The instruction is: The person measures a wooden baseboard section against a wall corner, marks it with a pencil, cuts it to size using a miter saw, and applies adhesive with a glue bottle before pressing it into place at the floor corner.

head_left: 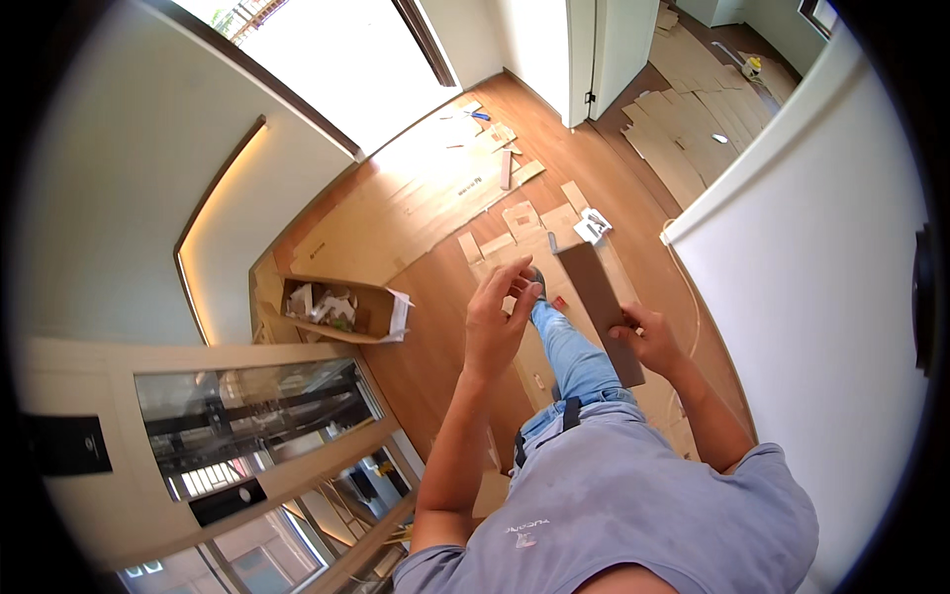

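Observation:
My right hand point(648, 337) grips a long, flat dark brown board point(597, 302) near its lower end, with the thumb on its face and the fingers round its edge. The board slants away from me beside my right leg. In front of my body, my left hand point(495, 315) is raised, its fingers loosely bent and the thumb apart; I see nothing in it. Just beyond those fingers shows a dark shoe point(538, 283). A small grey strip point(552, 243) shows by the board's far end; whether it touches the board I cannot tell.
Cardboard sheets point(386, 228) cover parts of the wooden floor point(421, 307). An open cardboard box point(376, 315) of scraps stands left, near a glass-fronted cabinet point(148, 396). Farther off lie a reddish-brown offcut point(506, 169) and a blue-handled tool point(481, 116). A white wall point(802, 287) bounds the right.

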A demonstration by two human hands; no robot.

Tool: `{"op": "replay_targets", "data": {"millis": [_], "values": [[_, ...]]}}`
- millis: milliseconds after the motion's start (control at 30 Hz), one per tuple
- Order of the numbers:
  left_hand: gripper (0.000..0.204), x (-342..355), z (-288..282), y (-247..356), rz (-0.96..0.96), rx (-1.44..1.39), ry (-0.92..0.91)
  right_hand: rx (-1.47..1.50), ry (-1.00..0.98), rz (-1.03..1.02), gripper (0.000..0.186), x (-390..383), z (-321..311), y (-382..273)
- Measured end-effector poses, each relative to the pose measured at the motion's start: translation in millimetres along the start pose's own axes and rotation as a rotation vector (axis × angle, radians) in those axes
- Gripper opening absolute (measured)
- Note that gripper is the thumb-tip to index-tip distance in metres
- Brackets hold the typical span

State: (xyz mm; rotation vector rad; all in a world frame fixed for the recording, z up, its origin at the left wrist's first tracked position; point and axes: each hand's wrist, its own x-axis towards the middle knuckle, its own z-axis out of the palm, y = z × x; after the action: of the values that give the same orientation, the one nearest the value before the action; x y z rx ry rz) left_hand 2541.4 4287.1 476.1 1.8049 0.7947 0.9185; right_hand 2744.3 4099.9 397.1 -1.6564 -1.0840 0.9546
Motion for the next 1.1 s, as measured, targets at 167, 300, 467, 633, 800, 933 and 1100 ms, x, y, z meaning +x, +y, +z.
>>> {"op": "replay_targets", "data": {"millis": [167,300,467,633,800,933,1100], "values": [[0.015,129.4,-38.9,-94.2,-0.091,0.179,-0.15,-0.163,-0.109,-0.058,0.029,159.5,38.3,2.3],[0.011,206.6,-90.1,-148.0,-0.349,0.208,-0.059,-0.168,-0.194,-0.102,0.028,292.3,67.6,0.4],[0.013,317.4,-165.4,-191.3,-0.35,0.378,-0.079,-0.175,-0.247,-0.092,0.025,438.1,97.4,-35.4],[0.02,416.5,-218.0,-246.1,-0.336,0.431,-0.29,-0.327,-0.236,-0.178,0.019,569.9,125.0,-35.4],[0.019,472.6,-247.1,-338.0,-0.343,0.491,-0.398,-0.477,-0.285,-0.304,0.017,675.0,166.1,1.7],[0.02,603.6,-272.7,-407.6,-0.16,0.52,-0.549,-0.551,-0.111,-0.234,0.019,778.4,186.1,19.7],[0.024,694.6,-289.6,-423.7,-0.192,0.556,-0.758,-0.522,0.042,-0.206,0.017,838.9,199.3,-8.8]]}}
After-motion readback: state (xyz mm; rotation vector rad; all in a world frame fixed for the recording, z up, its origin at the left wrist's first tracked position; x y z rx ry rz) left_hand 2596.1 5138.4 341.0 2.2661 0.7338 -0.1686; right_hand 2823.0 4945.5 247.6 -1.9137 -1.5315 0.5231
